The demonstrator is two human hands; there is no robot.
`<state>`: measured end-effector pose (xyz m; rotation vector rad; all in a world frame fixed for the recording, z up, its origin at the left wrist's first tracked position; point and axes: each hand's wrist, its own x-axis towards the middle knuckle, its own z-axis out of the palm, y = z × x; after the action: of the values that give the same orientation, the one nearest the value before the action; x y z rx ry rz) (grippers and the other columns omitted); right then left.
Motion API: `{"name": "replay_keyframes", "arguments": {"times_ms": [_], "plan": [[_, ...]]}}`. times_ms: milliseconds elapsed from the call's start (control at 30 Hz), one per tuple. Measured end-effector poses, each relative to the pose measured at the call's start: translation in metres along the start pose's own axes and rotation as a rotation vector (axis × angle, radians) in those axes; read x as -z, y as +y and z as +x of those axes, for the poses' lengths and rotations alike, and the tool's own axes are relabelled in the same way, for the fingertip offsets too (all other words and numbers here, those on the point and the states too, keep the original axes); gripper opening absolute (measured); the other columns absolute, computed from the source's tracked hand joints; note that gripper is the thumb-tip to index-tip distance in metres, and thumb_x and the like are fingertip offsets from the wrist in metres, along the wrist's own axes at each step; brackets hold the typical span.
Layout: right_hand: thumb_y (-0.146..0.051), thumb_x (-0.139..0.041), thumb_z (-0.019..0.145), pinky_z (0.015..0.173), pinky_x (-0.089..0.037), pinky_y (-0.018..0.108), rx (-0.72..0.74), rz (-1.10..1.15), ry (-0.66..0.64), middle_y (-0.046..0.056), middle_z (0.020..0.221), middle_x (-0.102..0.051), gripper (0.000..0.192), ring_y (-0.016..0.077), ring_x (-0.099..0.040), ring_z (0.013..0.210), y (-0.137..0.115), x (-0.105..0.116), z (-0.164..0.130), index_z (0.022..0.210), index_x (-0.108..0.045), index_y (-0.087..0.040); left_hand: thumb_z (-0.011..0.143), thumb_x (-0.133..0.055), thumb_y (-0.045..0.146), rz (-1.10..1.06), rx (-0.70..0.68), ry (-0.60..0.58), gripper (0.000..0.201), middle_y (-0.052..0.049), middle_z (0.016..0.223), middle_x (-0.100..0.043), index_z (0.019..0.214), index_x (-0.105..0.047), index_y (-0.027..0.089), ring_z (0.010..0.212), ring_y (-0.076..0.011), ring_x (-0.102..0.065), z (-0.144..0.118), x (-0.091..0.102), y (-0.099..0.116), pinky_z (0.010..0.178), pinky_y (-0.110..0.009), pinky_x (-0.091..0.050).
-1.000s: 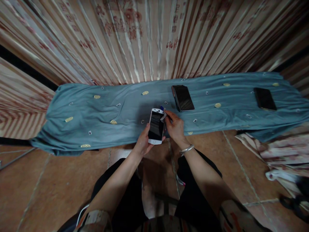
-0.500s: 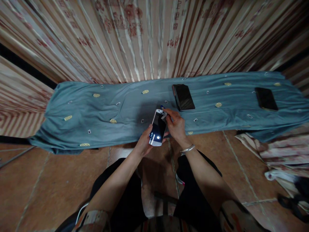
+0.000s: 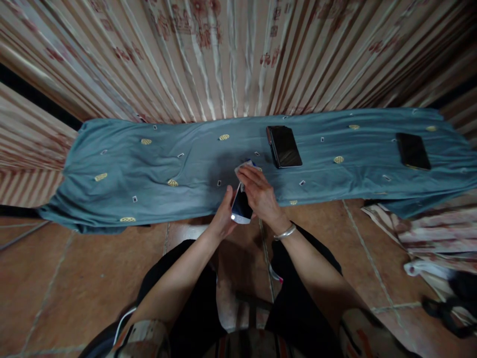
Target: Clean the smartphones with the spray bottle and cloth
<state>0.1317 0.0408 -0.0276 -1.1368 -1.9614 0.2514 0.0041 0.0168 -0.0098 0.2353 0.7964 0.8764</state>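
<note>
A white-framed smartphone with a dark screen is tilted in my left hand, whose thumb lies along its left edge and whose fingers go underneath. My right hand lies over the phone's upper end, fingers together, pressing a small whitish wipe there. Part of the wipe sticks out past my fingertips; the rest is hidden under them. A bit of something blue shows beside the wipe, too small to name. My right wrist wears a silver bangle.
A low bench covered with a blue-green cloth runs across in front of me. On it lie a stack of dark flat devices and, farther right, another dark flat device. Pleated curtains hang behind. Below is a tiled floor.
My right hand has moved left from the phone's upper right edge onto its top end, carrying the wipe across. The phone's upper part is now covered.
</note>
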Motion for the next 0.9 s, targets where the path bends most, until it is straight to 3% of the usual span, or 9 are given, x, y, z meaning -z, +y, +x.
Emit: {"name": "replay_keyframes", "arguments": {"times_ms": [233,500,733,900], "plan": [[-0.011,-0.037,0.101,0.118,-0.044,0.045,0.088,-0.001,-0.067,0.015,0.139,-0.062,0.042,0.0234,-0.046,0.141,-0.02,-0.011,-0.018,0.135,-0.061,-0.011,0.104,-0.032,0.042,-0.1,-0.11,0.103,0.049,-0.009,0.119,-0.073,0.135,-0.06,0.016,0.116,-0.0208,-0.066,-0.003,-0.008,0.01,0.105,-0.033,-0.048],[-0.01,-0.036,0.101,0.118,-0.043,0.048,0.135,0.024,-0.121,0.016,0.143,-0.058,0.046,0.024,-0.045,0.143,-0.035,-0.024,-0.035,0.143,-0.053,-0.014,0.099,-0.028,0.061,-0.126,-0.026,0.074,0.066,-0.012,0.096,-0.077,0.115,-0.07,0.013,0.101,-0.0229,-0.073,0.0,0.001,0.022,0.092,-0.034,-0.056],[-0.011,-0.037,0.1,0.116,-0.046,0.047,0.126,-0.016,-0.093,0.015,0.14,-0.06,0.047,0.0246,-0.048,0.14,-0.035,-0.025,-0.035,0.145,-0.051,-0.014,0.102,-0.03,0.05,-0.115,-0.189,0.107,0.058,-0.01,0.086,-0.077,0.095,-0.073,0.013,0.096,-0.0194,-0.074,0.004,0.005,0.032,0.084,-0.026,-0.057],[-0.01,-0.036,0.099,0.117,-0.045,0.048,0.082,-0.059,-0.11,0.015,0.142,-0.058,0.049,0.0257,-0.046,0.14,-0.031,-0.021,-0.031,0.146,-0.05,-0.014,0.104,-0.03,0.042,-0.166,-0.212,0.129,0.055,-0.011,0.093,-0.078,0.092,-0.073,0.012,0.105,-0.02,-0.071,0.003,0.003,0.028,0.094,-0.028,-0.054]]}}
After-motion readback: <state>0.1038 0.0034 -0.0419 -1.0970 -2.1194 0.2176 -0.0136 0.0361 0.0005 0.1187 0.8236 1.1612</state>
